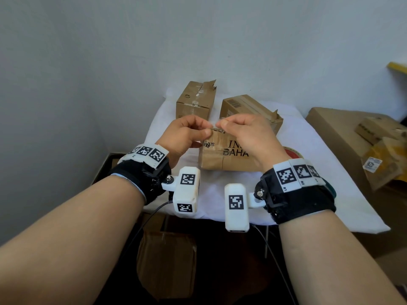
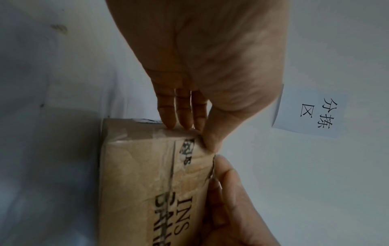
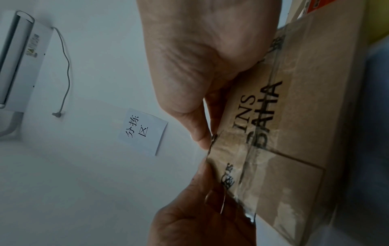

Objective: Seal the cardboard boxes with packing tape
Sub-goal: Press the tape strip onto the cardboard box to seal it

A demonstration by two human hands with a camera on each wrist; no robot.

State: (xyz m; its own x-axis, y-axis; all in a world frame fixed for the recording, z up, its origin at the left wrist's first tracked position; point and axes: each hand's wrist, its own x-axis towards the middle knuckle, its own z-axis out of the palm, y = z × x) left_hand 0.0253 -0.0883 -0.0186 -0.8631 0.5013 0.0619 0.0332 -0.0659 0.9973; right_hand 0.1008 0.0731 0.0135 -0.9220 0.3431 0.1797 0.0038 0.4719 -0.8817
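"INS BAHA" on box (image 1: 229,155); "分拣区" wall note (image 3: 145,131)

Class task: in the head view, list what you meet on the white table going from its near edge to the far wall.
Printed box with left hand and right hand at its top edge → two torn boxes, left and right.

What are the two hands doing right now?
Left hand: pinching the printed box's top edge.
Right hand: pinching that same edge.
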